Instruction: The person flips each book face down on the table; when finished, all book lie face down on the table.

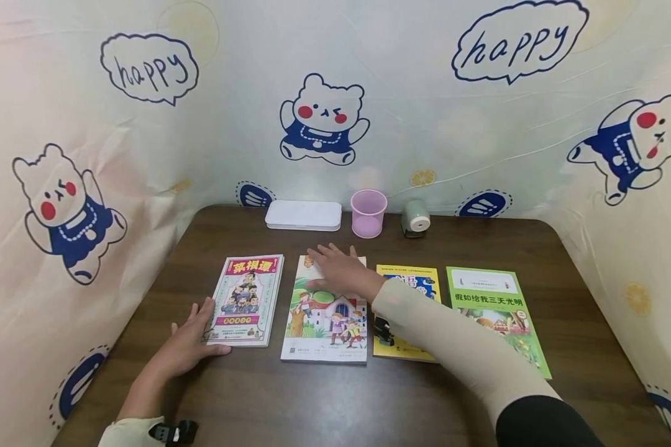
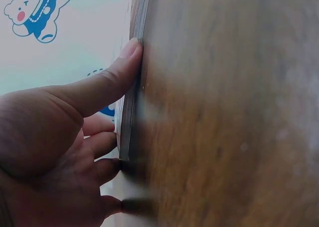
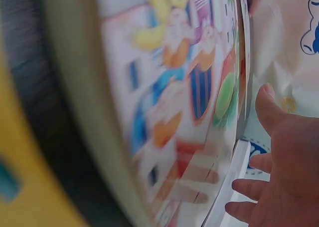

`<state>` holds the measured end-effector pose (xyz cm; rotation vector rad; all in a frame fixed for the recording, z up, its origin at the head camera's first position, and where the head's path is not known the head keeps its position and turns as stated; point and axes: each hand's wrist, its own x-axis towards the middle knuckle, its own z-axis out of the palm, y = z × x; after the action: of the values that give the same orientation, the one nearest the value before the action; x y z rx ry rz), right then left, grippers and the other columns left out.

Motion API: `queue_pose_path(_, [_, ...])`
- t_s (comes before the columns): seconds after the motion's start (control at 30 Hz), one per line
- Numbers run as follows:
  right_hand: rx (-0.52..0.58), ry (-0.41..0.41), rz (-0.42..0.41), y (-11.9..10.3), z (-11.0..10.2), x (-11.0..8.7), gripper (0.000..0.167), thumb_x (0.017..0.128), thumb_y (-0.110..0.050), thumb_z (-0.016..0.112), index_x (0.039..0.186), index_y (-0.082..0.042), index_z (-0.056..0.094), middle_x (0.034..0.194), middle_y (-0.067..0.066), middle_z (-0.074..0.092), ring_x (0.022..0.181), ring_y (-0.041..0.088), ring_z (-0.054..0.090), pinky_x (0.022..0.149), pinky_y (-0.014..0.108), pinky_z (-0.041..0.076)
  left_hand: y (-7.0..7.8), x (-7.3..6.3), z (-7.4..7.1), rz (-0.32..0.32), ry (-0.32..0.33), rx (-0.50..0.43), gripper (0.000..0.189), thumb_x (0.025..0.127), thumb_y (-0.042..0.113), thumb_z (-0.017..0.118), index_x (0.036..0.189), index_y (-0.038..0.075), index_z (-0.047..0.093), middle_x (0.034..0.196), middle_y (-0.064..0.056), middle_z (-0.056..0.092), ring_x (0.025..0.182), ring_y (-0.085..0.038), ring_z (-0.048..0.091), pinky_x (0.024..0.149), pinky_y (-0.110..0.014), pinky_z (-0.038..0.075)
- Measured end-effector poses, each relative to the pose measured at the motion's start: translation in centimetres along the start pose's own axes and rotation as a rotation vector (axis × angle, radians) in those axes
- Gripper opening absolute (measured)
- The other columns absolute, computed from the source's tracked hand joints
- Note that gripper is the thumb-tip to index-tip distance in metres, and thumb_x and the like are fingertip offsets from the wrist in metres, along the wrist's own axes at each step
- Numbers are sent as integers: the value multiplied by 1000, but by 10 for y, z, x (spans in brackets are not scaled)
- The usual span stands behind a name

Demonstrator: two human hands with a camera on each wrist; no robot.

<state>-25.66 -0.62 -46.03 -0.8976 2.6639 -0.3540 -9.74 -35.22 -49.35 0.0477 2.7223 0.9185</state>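
My left hand (image 1: 186, 346) is at the near left corner of a pink-and-green book (image 1: 247, 301), its thumb along the front edge and its fingers by the left side. In the left wrist view the thumb (image 2: 112, 82) touches the page edges. Over the upper part of a white picture book (image 1: 325, 332), my right hand (image 1: 340, 272) is spread with the palm down. The right wrist view shows its fingers (image 3: 249, 189) apart and extended above the cover, with nothing held.
A yellow book (image 1: 405, 351) lies partly beneath my right forearm, and a green book (image 1: 483, 300) lies at the right. Along the back of the brown table (image 1: 291, 403) stand a white flat case (image 1: 304, 215), a pink cup (image 1: 368, 214) and a grey-green sharpener-like object (image 1: 415, 217). Printed cloth hangs behind.
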Motion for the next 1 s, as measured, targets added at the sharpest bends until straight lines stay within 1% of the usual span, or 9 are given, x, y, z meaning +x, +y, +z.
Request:
queue_pose_path(0.13, [-25, -11, -9, -12, 4, 14, 90, 97, -69, 54, 167, -26, 18, 173, 4, 18, 160, 31, 11, 122, 70, 10, -2, -1, 1, 5, 14, 9, 127, 80, 49, 85, 162, -7, 6, 164, -37, 2, 150, -59, -7, 104, -86, -10])
queue_pose_path(0.3, [-41, -24, -19, -25, 8, 28, 91, 96, -70, 54, 167, -25, 18, 173, 4, 17, 159, 32, 12, 121, 71, 11, -4, -2, 4, 6, 24, 22, 126, 79, 50, 85, 162, -7, 8, 165, -36, 3, 150, -59, -6, 104, -86, -8])
queue_pose_path(0.6, [-53, -55, 20, -43, 19, 55, 93, 95, -73, 52, 167, -28, 16, 174, 4, 14, 160, 32, 9, 122, 70, 9, -8, -5, 10, 7, 40, 33, 125, 79, 51, 85, 163, -5, 10, 166, -34, 4, 151, -57, -4, 106, -85, -7])
queue_pose_path(0.73, [-64, -51, 31, -47, 27, 67, 94, 93, -75, 52, 167, -29, 16, 174, 2, 14, 160, 32, 9, 122, 70, 9, -10, -5, 11, 12, 50, 35, 125, 79, 51, 85, 163, -4, 10, 165, -35, 5, 151, -57, -4, 106, -85, -7])
queue_pose_path(0.9, [-61, -84, 64, -47, 36, 76, 96, 93, -74, 52, 167, -29, 12, 175, 0, 8, 160, 30, 4, 123, 68, 6, -9, -5, 12, -1, 47, 40, 127, 78, 52, 85, 162, -5, 11, 165, -36, 6, 151, -57, -4, 106, -85, -6])
queue_pose_path(1.0, [-65, -63, 64, -46, 37, 75, 96, 92, -74, 55, 167, -27, 18, 174, 2, 9, 160, 31, 6, 123, 69, 8, -8, -5, 12, -9, 42, 43, 127, 77, 53, 85, 163, -4, 11, 165, -35, 5, 151, -57, -4, 107, -85, -6])
